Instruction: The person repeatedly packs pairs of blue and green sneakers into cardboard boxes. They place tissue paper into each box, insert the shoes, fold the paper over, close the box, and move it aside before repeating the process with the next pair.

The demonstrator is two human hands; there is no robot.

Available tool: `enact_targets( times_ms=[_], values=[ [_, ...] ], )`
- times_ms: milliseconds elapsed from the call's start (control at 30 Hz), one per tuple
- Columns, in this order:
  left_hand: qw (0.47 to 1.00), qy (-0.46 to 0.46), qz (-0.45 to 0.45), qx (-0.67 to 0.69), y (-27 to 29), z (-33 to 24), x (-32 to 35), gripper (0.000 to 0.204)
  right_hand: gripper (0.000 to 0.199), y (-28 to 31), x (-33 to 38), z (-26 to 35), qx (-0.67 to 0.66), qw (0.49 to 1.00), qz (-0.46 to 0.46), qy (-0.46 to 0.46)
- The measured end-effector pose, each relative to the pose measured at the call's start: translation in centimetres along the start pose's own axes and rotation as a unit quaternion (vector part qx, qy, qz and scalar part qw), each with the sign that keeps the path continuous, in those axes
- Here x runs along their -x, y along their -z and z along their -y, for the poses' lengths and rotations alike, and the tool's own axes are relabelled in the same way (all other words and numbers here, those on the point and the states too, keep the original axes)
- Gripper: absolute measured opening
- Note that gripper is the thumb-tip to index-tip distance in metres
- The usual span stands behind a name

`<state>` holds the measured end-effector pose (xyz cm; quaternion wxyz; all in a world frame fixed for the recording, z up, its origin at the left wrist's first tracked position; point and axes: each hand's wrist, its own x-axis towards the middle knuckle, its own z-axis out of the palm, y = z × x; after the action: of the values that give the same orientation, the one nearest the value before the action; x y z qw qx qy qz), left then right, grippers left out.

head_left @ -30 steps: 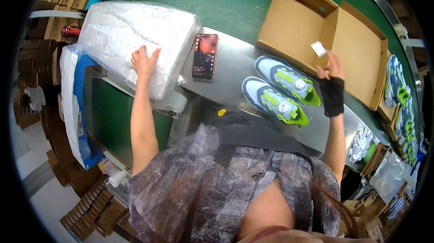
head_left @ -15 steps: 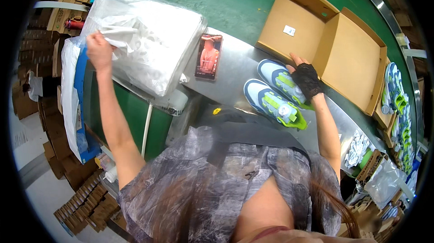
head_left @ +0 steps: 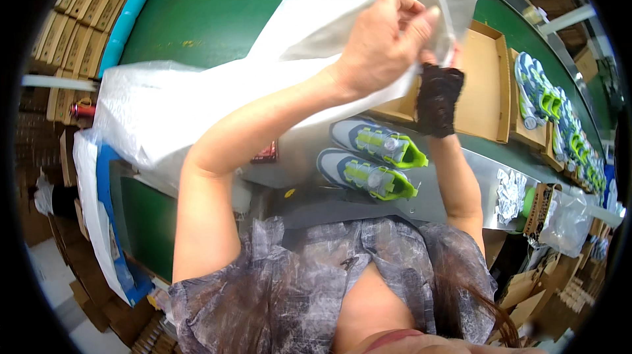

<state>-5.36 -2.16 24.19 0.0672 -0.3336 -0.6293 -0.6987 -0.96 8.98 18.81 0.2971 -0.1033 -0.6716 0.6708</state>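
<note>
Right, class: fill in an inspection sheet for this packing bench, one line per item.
Surface: grey metal bench beside a green belt.
Job's things: white tissue sheet held up; pair of shoes on the bench; open cardboard box.
Clutter: tissue stack, crumpled paper.
Grippers: left hand and gloved right hand grip the sheet.
Cables: nothing seen.
Surroundings: flat cartons, more shoes.

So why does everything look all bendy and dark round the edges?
Head view: a fisheye lens bends the green belt and open cardboard box toward a black rim; the raised white sheet glows bright, and the sneakers stay sharp.
</note>
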Motion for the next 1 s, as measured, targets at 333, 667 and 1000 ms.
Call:
enact_targets(
  times_ms=[333,667,1000],
  values=[
    [0.749,0.054,0.277,-0.6,6.7,13.9,8.5,0.047,0.059,26.3,-7.4,-6.8,0.085,0.898,-0.412,0.129],
    [0.775,0.586,-0.237,0.009,17.8,20.6,9.7,0.115,0.083,35.8,-3.3,-9.4,0.337,0.862,-0.369,-0.081],
    [0.805,0.499,-0.25,0.203,14.1,25.4,6.6,0.038,0.023,16.1,7.3,-1.9,0.453,0.749,0.385,0.293]
  ],
)
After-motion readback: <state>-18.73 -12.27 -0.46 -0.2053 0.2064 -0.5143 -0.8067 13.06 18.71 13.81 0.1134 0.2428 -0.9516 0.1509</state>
